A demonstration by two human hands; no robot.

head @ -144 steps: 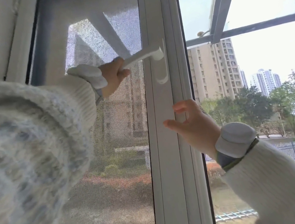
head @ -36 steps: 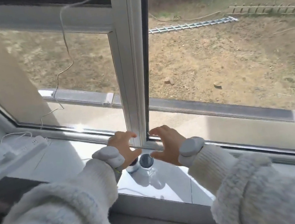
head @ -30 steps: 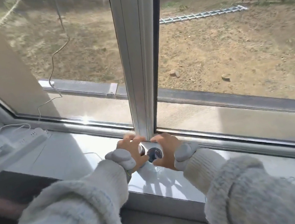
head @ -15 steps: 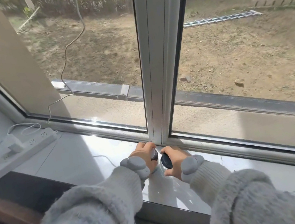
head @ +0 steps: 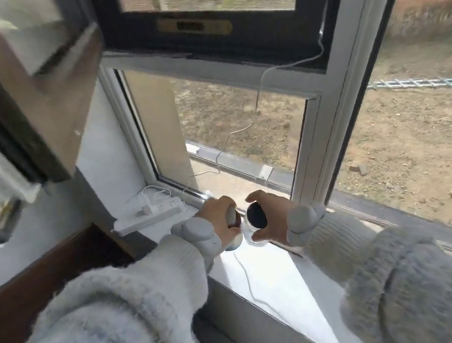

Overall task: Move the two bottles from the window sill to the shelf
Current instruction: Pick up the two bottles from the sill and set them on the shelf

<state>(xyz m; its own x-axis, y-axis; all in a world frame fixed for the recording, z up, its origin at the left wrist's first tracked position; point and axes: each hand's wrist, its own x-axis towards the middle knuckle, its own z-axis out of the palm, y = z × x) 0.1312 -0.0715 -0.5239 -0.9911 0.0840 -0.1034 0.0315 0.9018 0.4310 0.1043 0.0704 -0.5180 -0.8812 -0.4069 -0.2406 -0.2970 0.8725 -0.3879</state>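
My left hand [head: 217, 218] is closed around a small bottle with a pale cap [head: 232, 221], mostly hidden by my fingers. My right hand [head: 270, 215] grips a small clear bottle with a dark round cap [head: 256, 216]. Both bottles are held side by side just above the white window sill [head: 271, 281], close to the window frame's upright post [head: 321, 136]. A brown wooden shelf unit [head: 33, 93] with a glass-fronted door hangs at the upper left, blurred.
A white power strip [head: 151, 214] with a plug and cables lies on the sill at the left. A thin white cable [head: 248, 282] runs across the sill below my hands. A dark wooden ledge [head: 42, 282] sits at the left below the shelf unit.
Both hands closed on the bottles and lifted them off the sill, moving left. My view swung left, bringing the shelf unit into sight.
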